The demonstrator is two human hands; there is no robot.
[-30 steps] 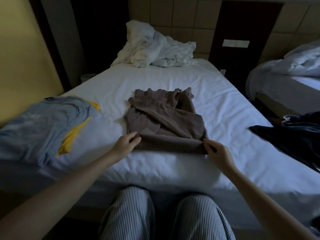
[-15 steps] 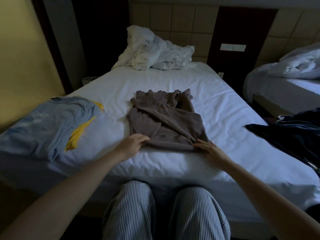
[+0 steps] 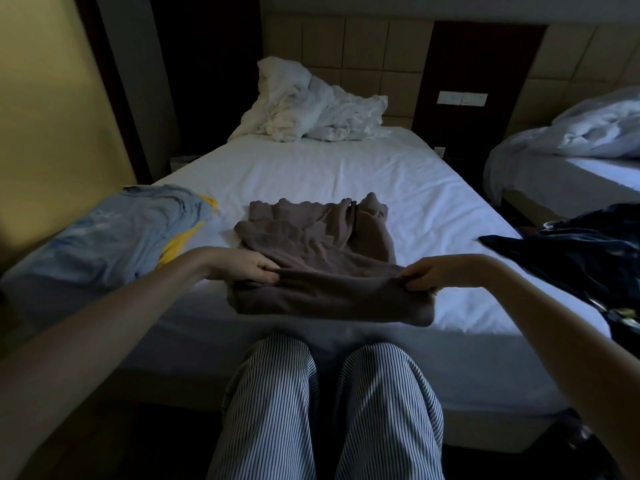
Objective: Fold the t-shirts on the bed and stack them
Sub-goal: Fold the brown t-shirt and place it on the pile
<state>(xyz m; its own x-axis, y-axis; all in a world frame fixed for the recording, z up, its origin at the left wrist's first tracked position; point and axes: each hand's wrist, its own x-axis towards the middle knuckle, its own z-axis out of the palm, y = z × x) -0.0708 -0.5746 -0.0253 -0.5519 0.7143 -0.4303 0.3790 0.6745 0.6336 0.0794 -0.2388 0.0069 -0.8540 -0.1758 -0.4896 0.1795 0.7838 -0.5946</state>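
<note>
A brown t-shirt (image 3: pixel 318 251) lies partly folded in the middle of the white bed (image 3: pixel 346 168), near its front edge. My left hand (image 3: pixel 242 266) pinches the near left corner of the brown t-shirt, and my right hand (image 3: pixel 433 271) pinches its near right corner. Both hold the near edge lifted off the sheet, with a fold of cloth hanging below them. A light blue t-shirt with yellow parts (image 3: pixel 107 233) lies crumpled at the bed's left. At the bed's right edge lies a dark navy garment (image 3: pixel 571 258).
A crumpled white duvet (image 3: pixel 311 105) is heaped at the head of the bed. A second bed (image 3: pixel 571 157) with white bedding stands to the right across a narrow gap. A yellow wall runs along the left. My striped trouser legs (image 3: pixel 329 410) are against the bed's front edge.
Both hands went from resting on the brown t-shirt's near edge to pinching its corners and lifting that edge up off the bed. The camera has moved closer.
</note>
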